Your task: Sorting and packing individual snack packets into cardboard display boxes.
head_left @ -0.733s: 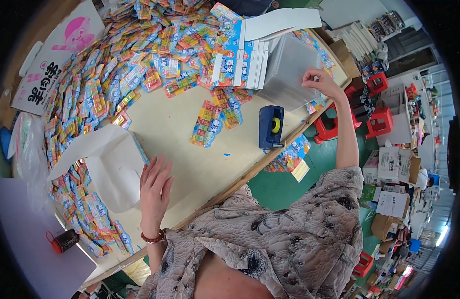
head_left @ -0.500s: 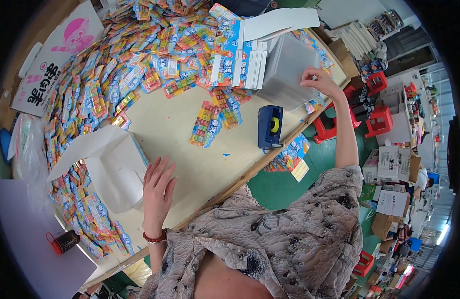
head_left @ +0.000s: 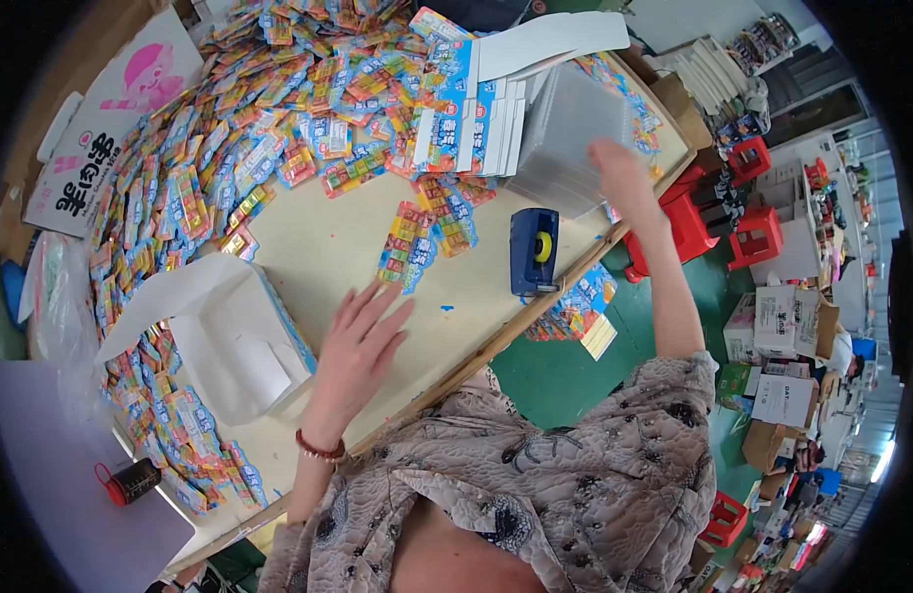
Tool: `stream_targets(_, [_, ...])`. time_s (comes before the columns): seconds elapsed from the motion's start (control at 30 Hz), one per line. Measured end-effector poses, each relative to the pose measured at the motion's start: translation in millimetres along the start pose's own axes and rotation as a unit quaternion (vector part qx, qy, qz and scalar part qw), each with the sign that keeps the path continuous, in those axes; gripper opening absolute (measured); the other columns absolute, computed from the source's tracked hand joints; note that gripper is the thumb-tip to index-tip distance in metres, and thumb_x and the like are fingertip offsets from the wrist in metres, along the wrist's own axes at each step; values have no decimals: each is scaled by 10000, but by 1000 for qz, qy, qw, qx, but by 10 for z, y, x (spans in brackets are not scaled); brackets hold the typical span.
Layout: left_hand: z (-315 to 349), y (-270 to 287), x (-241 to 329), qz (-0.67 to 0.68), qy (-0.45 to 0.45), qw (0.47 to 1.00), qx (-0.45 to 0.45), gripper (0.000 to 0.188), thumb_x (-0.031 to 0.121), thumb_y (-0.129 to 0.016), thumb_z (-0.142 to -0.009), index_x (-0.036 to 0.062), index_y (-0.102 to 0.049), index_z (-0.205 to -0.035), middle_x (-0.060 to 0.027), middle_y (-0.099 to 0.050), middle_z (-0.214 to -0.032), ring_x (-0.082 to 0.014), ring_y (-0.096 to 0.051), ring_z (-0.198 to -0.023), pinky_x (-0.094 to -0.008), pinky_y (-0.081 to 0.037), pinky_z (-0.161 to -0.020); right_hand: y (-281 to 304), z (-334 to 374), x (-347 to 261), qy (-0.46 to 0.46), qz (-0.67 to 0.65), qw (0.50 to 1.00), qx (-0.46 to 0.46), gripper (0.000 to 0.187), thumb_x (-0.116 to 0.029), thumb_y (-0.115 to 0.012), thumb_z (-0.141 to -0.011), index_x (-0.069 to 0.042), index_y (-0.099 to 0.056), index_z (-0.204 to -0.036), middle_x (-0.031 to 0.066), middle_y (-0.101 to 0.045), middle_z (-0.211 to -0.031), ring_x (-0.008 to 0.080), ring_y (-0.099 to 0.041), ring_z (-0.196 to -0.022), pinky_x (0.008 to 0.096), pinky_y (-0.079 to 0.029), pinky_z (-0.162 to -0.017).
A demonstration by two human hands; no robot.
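Observation:
My left hand (head_left: 360,348) is spread above the table, holding nothing. Its fingertips are close to a colourful candy blister pack (head_left: 405,247), and a second pack (head_left: 453,212) lies beside that one. To the left of this hand stands a white card box (head_left: 234,351) with its long flap raised; I see only bare white walls inside. My right hand (head_left: 624,183) is smeared by motion at the right side of a stack of clear plastic boxes (head_left: 567,138). Whether it touches them I cannot make out, and its fingers are too blurred to read.
A blue tape dispenser (head_left: 534,252) stands near the table's wooden edge (head_left: 496,348). Blue-and-white folded cartons (head_left: 471,114) lie beside the clear boxes. Candy packs (head_left: 249,128) heap across the far and left sides. Red stools (head_left: 674,237) stand on the green floor to the right.
My left hand has moved right, away from the white box and toward the candy pack. My right hand has dropped slightly and turned beside the clear boxes. The white box has shifted slightly right.

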State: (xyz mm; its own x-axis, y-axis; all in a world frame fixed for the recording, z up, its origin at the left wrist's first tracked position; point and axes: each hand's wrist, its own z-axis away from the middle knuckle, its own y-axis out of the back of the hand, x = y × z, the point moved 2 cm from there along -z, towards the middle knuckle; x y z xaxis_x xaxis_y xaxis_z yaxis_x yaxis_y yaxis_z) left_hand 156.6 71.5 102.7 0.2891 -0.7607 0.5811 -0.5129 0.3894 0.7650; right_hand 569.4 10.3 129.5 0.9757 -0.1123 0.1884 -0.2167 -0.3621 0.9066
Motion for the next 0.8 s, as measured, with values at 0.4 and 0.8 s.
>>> stream_targets(0.4, [-2006, -1124, 353, -137, -243, 960, -31, 681, 209, -650, -808, 37, -357, -1399, -84, -285, -1494, -245, -227, -1405, -525, -261, -1094, -125, -309, 473, -183, -371, 894, -172, 126, -156, -524, -846, -30, -521, -854, 47, -542, -684, 135, -552, -627, 291, -442, -587])
stream_targets(0.8, [-1788, -1000, 222, 183, -119, 969, 118, 902, 258, -688, -814, 56, -120, -1485, -165, -145, -1541, -310, -148, -1430, -503, -179, -1124, 1847, -530, -235, -127, 159, 977, 58, 317, 0, -382, -891, -39, -514, -1176, 222, -599, -1072, 399, -566, -986, 430, -457, -811])
